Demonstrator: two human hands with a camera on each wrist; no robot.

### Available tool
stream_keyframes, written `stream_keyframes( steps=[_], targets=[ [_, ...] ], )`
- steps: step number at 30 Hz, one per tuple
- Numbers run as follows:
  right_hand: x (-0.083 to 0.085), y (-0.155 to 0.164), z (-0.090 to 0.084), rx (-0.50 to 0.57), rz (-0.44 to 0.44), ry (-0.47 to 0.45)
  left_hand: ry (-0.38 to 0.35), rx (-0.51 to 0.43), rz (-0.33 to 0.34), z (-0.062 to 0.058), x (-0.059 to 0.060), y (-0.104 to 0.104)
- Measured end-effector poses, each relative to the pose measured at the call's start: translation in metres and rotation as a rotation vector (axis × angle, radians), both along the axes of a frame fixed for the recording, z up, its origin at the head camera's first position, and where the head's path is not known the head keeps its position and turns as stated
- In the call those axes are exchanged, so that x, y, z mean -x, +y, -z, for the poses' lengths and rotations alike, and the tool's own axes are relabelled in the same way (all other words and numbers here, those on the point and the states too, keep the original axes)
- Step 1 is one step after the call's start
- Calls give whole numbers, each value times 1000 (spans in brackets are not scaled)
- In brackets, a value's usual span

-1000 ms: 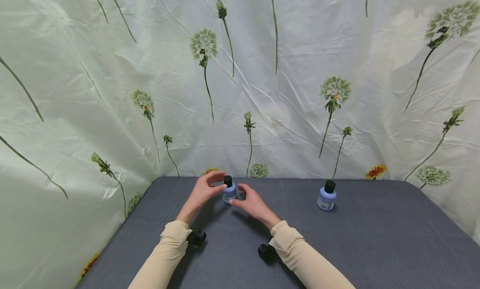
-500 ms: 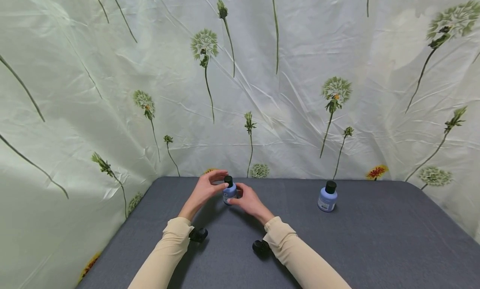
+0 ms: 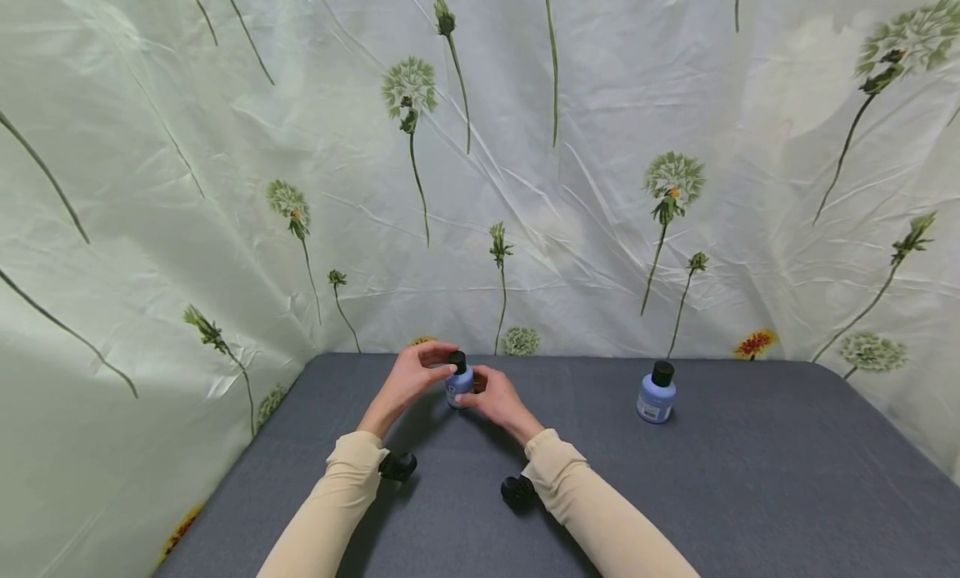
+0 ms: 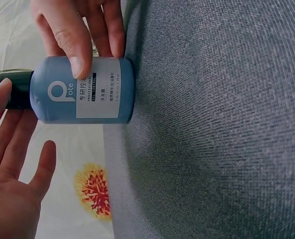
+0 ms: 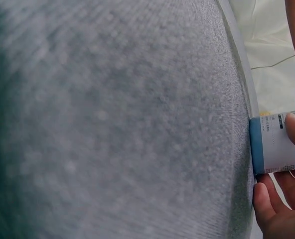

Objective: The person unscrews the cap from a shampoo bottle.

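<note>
A small blue bottle (image 3: 459, 386) with a black cap (image 4: 21, 90) and a white label stands upright on the grey cloth, near the table's far edge. My left hand (image 3: 411, 383) pinches the cap, thumb on the near side and fingers behind, while its little finger stays apart from the bottle. From the other side my right hand (image 3: 501, 401) grips the bottle's body. The right thumb (image 4: 77, 62) lies across the label, and the other fingers go behind. In the right wrist view, the cap is outside the frame.
A second blue bottle (image 3: 656, 400) with a black cap stands upright to the right on the grey tablecloth (image 3: 757, 461). Behind the table hangs a pale curtain (image 3: 585, 195) printed with dandelions. Black wrist cameras (image 3: 397, 466) sit under both sleeves.
My right hand has moved slightly left and closed in on the bottle's body. The left fingers and thumb have come onto the cap. Both bottles stay in place.
</note>
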State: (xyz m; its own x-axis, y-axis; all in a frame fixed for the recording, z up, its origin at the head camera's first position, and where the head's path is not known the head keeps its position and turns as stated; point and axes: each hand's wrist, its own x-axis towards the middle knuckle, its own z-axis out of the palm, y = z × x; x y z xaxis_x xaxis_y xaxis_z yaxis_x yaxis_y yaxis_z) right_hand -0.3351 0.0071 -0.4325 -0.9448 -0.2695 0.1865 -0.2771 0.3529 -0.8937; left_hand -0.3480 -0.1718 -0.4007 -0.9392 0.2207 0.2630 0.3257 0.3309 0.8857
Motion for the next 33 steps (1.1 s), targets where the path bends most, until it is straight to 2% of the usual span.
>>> stream_keyframes(
  steps=[13, 25, 33],
  targets=[
    [-4, 4, -3, -32, -35, -8, 2, -7, -10, 1, -2, 2],
    [-7, 14, -9, -47, -57, -22, -1, -28, 18, -6, -6, 7],
    [-13, 21, -14, -46, -59, 9, -1, -36, 29, -10, -8, 13]
  ],
)
